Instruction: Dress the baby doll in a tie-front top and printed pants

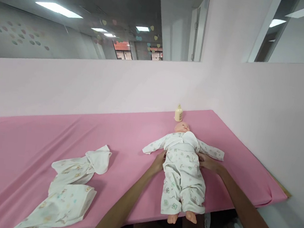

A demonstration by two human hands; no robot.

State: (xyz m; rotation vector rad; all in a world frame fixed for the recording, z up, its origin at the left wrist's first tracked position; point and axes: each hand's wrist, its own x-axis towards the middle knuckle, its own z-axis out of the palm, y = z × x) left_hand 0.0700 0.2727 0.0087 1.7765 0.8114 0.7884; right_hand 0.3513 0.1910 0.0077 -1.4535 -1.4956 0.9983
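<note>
A baby doll (182, 127) lies on its back, head toward the wall, sleeves spread out sideways. It wears a white printed top (171, 139) with a round white bib-like flap (190, 139) and white printed trousers (185, 172). At the left of the doll's waist, my left hand (160, 160) is closed on the trousers' edge, fingertips partly hidden. My right hand (208, 163) grips the opposite side of the waist, its fingers partly tucked behind the cloth. Bare doll feet (191, 217) stick out at the table's front edge.
Discarded-looking white printed baby clothes (68, 199) lie crumpled at the left on the pink-covered table (128, 133). A cream pump bottle (178, 114) stands beyond the doll's head. Walls border the table behind and at the right, with a large window (77, 21) above.
</note>
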